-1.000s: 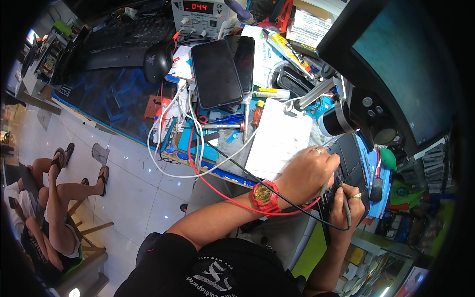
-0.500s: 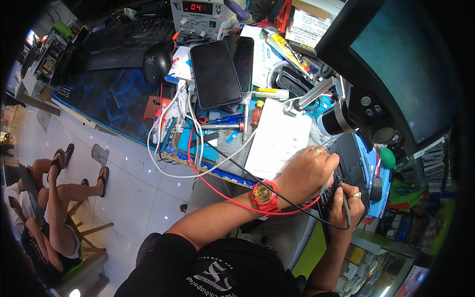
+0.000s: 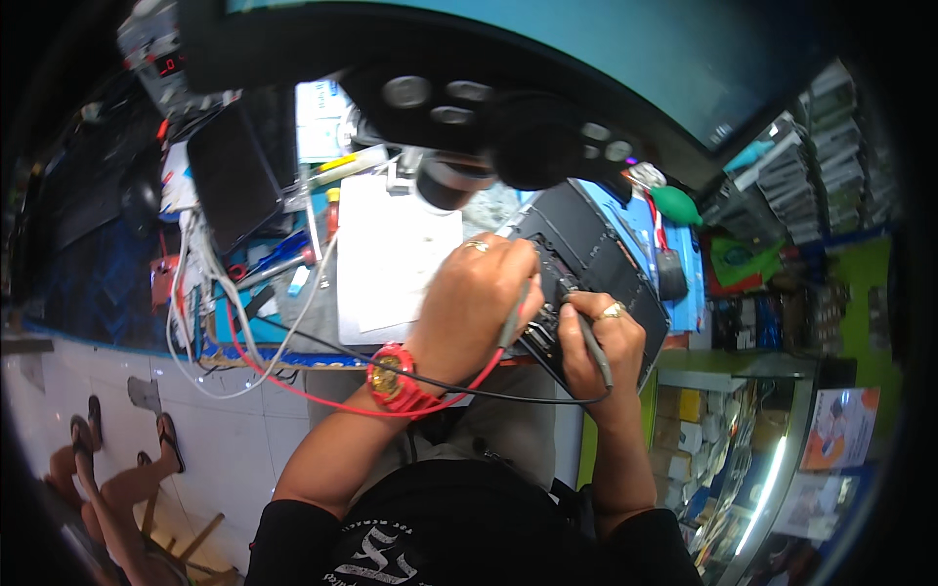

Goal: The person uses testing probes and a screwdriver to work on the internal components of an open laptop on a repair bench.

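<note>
Crowding both hands [image 3: 532, 317]: microscope [image 3: 489, 127], white sheet [image 3: 391, 254], cables [image 3: 225, 303].

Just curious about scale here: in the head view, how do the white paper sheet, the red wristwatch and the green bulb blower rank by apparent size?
1. White paper sheet, clearly the largest.
2. Red wristwatch and green bulb blower: these look about alike, and the watch sits nearer the camera while the fisheye bends the picture, so I would not rank them.

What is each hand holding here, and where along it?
Each hand grips a slim grey probe mid-shaft: left hand one, right hand the other, tips on the opened dark device.
</note>
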`<action>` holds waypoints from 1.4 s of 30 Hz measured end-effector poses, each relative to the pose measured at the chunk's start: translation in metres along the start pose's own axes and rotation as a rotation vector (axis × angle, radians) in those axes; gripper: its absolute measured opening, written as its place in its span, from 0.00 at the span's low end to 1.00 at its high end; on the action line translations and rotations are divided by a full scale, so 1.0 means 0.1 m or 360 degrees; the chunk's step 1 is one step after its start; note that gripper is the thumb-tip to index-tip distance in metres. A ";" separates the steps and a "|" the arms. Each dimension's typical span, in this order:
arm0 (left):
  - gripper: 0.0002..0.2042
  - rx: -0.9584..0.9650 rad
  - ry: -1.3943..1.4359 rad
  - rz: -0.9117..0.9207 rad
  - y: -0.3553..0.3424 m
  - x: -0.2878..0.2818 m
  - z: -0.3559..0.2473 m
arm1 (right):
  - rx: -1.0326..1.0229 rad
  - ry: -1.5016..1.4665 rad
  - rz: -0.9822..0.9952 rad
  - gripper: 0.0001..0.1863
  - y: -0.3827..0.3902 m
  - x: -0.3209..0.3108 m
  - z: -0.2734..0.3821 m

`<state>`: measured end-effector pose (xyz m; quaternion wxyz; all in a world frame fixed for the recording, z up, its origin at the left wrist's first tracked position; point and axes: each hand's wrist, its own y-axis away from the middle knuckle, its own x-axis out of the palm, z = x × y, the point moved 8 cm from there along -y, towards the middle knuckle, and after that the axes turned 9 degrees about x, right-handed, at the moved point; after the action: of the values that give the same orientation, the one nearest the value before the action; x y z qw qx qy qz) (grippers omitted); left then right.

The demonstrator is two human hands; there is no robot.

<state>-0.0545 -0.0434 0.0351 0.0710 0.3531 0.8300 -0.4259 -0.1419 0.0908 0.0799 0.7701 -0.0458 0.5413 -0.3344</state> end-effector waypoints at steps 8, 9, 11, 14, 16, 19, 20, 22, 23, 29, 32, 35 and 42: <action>0.06 -0.0023 -0.0005 -0.0003 -0.02 -0.02 -0.04 | 0.0005 -0.0033 -0.0002 0.04 0.01 0.00 -0.02; 0.06 -0.0030 -0.0010 -0.0006 -0.01 -0.02 -0.04 | 0.0004 -0.0045 0.0000 0.05 0.02 0.00 -0.02; 0.06 -0.0014 0.0007 -0.0014 -0.01 -0.02 -0.04 | -0.0003 -0.0037 -0.0002 0.05 0.02 0.00 -0.03; 0.06 0.0003 0.0002 -0.0022 -0.01 -0.02 -0.04 | -0.0009 -0.0026 -0.0005 0.05 0.02 0.00 -0.01; 0.06 0.0008 -0.0003 -0.0023 -0.01 -0.02 -0.04 | -0.0007 -0.0024 -0.0002 0.05 0.02 0.00 -0.01; 0.06 0.0010 0.0002 -0.0022 -0.02 -0.02 -0.04 | -0.0010 -0.0032 0.0004 0.05 0.01 0.00 -0.01; 0.07 0.0009 0.0005 -0.0023 -0.02 -0.02 -0.04 | -0.0016 -0.0034 0.0003 0.05 0.01 0.00 -0.01; 0.07 0.0007 0.0012 -0.0024 -0.02 -0.02 -0.04 | -0.0024 -0.0029 0.0002 0.05 0.01 0.00 -0.01; 0.07 0.0005 0.0014 -0.0024 -0.02 -0.02 -0.04 | -0.0027 -0.0025 0.0001 0.05 0.01 0.00 -0.01; 0.07 0.0011 0.0005 -0.0023 -0.02 -0.02 -0.04 | -0.0017 -0.0012 0.0008 0.05 0.01 0.00 0.00; 0.08 0.0054 -0.0015 -0.0060 -0.03 -0.03 -0.06 | -0.0022 -0.0011 0.0000 0.05 0.02 0.00 -0.01; 0.07 0.0040 -0.0001 -0.0045 -0.03 -0.03 -0.05 | -0.0059 0.0018 -0.0075 0.06 0.02 -0.01 -0.01; 0.07 0.0000 0.0004 -0.0003 -0.02 -0.03 -0.04 | -0.0009 0.0047 -0.0047 0.06 0.04 -0.01 -0.06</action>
<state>-0.0527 -0.0429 0.0405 0.0696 0.3528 0.8304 -0.4256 -0.1450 0.0966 0.0767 0.7569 -0.0509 0.5528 -0.3448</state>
